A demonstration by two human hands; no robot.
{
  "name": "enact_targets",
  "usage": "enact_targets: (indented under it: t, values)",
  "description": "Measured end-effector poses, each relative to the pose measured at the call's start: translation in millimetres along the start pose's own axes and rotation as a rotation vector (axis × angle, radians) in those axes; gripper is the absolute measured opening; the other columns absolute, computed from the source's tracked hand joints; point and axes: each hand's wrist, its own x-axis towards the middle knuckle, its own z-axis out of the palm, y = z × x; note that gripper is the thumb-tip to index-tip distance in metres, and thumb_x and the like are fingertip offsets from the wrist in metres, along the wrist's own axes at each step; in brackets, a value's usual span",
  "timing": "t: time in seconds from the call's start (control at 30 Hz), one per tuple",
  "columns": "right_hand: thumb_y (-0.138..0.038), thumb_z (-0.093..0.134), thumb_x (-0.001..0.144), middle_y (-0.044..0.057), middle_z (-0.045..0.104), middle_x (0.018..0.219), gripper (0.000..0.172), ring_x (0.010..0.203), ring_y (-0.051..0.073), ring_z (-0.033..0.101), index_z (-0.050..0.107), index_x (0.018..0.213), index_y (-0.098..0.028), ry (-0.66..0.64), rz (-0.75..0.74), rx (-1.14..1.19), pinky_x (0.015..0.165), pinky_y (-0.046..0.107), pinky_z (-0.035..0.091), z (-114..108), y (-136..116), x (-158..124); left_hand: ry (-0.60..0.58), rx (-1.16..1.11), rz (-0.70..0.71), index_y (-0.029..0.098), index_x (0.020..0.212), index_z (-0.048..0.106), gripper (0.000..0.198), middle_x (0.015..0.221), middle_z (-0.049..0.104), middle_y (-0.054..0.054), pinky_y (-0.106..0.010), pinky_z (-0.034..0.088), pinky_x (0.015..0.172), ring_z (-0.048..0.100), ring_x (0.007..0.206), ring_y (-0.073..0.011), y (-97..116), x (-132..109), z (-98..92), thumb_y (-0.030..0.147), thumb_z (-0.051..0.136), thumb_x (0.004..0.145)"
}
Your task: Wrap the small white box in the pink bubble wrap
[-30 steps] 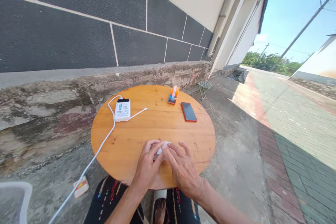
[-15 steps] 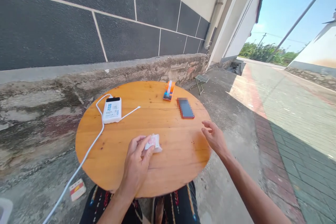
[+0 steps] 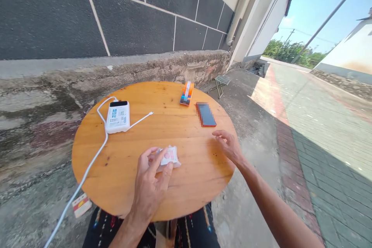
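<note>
Evidently light and crinkly, the small packet [image 3: 169, 157] lies near the desk [image 3: 122, 178] front edge, left hand [image 3: 151, 184] pinching its edge; right hand [image 3: 229, 146] hovers open, empty.

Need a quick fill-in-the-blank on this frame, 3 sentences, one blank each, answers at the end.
1. The left hand presses a small white ____ against the round wooden table.
2. The right hand hovers open just in front of the ____, which lies flat beside the orange stand.
3. A white cable runs from the white power bank off the table's ____ edge.

Missing words: packet; phone; left
</note>
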Motion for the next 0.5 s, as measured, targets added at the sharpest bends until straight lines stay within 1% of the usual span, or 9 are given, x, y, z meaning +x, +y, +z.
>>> enact_targets:
  t: [0.1,0.17,0.23,0.37,0.43,0.5]
  values:
    - [-0.011,0.04,0.083,0.006,0.068,0.097,0.028,0.095,0.019,0.061,0.066,0.092,-0.019,-0.234,-0.188,-0.096,0.086,0.034,0.045,-13,-14,-28,0.015,-0.007,-0.008,0.023,0.119,0.061,0.037,0.12,0.047,-0.009,-0.042,0.047,0.096,0.052,0.11,-0.0241,1,1,-0.7,0.038,0.053,0.086]
    - [-0.005,0.037,0.082,0.006,0.067,0.101,0.035,0.097,0.019,0.06,0.065,0.095,-0.019,-0.31,-0.262,-0.204,0.087,0.035,0.044,-18,-21,-42,0.032,-0.01,-0.016,0.021,0.117,0.062,0.037,0.119,0.048,-0.009,-0.041,0.046,0.096,0.052,0.11,-0.0242,1,1,-1.4,0.039,0.053,0.086]
    - [-0.001,0.035,0.081,0.007,0.066,0.105,0.04,0.1,0.02,0.059,0.065,0.1,-0.02,-0.329,-0.285,-0.303,0.087,0.036,0.043,-21,-24,-51,0.042,-0.008,-0.034,0.02,0.116,0.062,0.037,0.118,0.048,-0.009,-0.041,0.045,0.097,0.052,0.109,-0.0239,1,0,-2.0,0.04,0.053,0.086]
    - [0.001,0.035,0.08,0.008,0.061,0.116,0.046,0.105,0.02,0.057,0.062,0.11,-0.02,-0.317,-0.27,-0.415,0.087,0.034,0.044,-20,-25,-61,0.048,0.007,-0.075,0.02,0.116,0.063,0.038,0.117,0.049,-0.009,-0.04,0.044,0.098,0.052,0.109,-0.0236,3,-1,-2.3,0.041,0.051,0.086]
    - [0.001,0.036,0.079,0.009,0.059,0.119,0.046,0.106,0.021,0.056,0.062,0.112,-0.019,-0.312,-0.264,-0.449,0.087,0.034,0.045,-17,-27,-63,0.048,0.013,-0.082,0.021,0.115,0.063,0.038,0.117,0.05,-0.008,-0.04,0.045,0.098,0.052,0.109,-0.0234,3,-1,-2.0,0.041,0.051,0.086]
    - [0.0,0.037,0.078,0.01,0.06,0.116,0.044,0.105,0.021,0.056,0.062,0.11,-0.019,-0.324,-0.285,-0.47,0.087,0.033,0.045,-15,-30,-65,0.052,0.011,-0.076,0.02,0.115,0.063,0.038,0.115,0.05,-0.008,-0.038,0.045,0.097,0.053,0.108,-0.0228,4,-1,-1.8,0.041,0.051,0.086]
